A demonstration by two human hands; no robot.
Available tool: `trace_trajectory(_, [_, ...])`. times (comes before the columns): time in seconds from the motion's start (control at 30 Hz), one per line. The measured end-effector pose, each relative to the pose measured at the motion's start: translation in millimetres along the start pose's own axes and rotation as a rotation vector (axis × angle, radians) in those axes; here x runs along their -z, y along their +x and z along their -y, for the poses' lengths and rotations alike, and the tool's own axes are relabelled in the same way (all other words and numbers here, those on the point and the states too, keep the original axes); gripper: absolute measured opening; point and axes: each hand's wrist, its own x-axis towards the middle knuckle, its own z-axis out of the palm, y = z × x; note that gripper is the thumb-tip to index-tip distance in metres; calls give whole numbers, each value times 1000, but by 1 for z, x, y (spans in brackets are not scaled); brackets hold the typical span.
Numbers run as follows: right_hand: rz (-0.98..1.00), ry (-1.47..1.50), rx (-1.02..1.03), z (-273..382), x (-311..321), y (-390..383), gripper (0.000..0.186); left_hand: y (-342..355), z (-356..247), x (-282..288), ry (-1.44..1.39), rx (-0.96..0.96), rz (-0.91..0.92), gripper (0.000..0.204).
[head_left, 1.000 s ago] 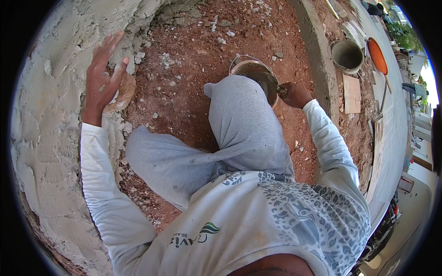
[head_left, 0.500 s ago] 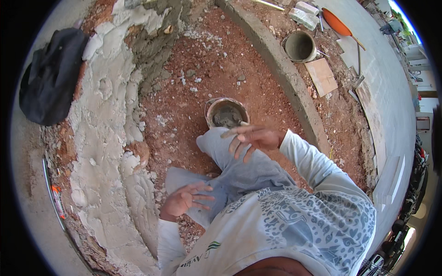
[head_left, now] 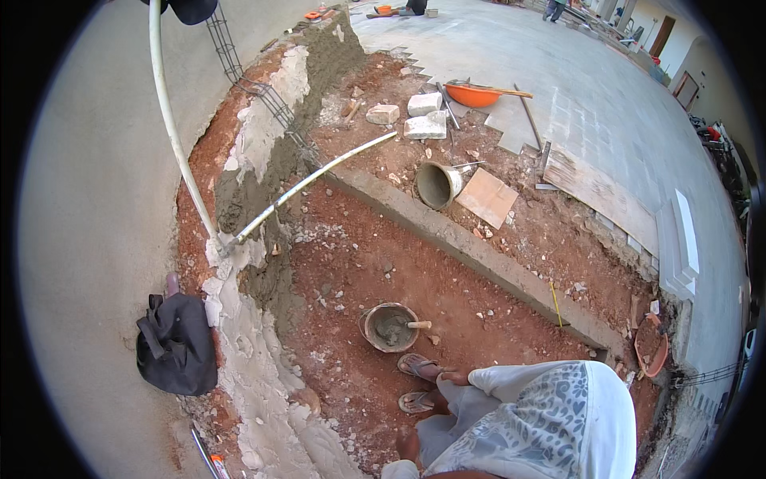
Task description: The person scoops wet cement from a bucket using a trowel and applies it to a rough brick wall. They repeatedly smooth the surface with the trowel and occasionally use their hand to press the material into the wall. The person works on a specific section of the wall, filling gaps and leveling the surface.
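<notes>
My right hand (head_left: 456,378) rests low against my grey trouser leg (head_left: 447,403), near the knee; its fingers are too small and covered to read. At the lower edge, my left hand (head_left: 408,445) is partly visible beside the other leg, and its fingers do not show clearly. Just ahead of my sandalled feet, a bucket (head_left: 369,335) stands on red soil. Grey mortar (head_left: 391,327) lies inside it, with a trowel's wooden handle (head_left: 420,325) sticking out over the rim. Neither hand touches the bucket.
A mortar-covered wall (head_left: 247,375) runs along the left, with a black bag (head_left: 177,343) beside it. A low concrete beam (head_left: 479,247) crosses ahead. Beyond it are a tipped bucket (head_left: 437,185), a square tile (head_left: 487,197), pale blocks (head_left: 425,125) and an orange basin (head_left: 472,96).
My view has swung up and outward, bringing in the pipes, far paving and distant people. Both hands, earlier raised with fingers spread, are now lower by my legs.
</notes>
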Motion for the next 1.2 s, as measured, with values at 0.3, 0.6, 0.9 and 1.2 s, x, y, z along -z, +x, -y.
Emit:
trace_trajectory(0.3, [127, 673, -259, -37, -30, -17, 59, -90, -119, -34, -789, 461, 658, 60])
trace_trajectory(0.6, [-866, -278, -451, -185, 218, -190, 49, -138, -54, 134, -387, 407, -384, 69])
trace_trajectory(0.9, [-1038, -660, -242, -204, 265, -196, 25, -33, -159, 41, -252, 197, -42, 76])
trace_trajectory(1.2, [746, -45, 1409, 382, 200, -363, 69, 65, -352, -141, -608, 127, 282, 76])
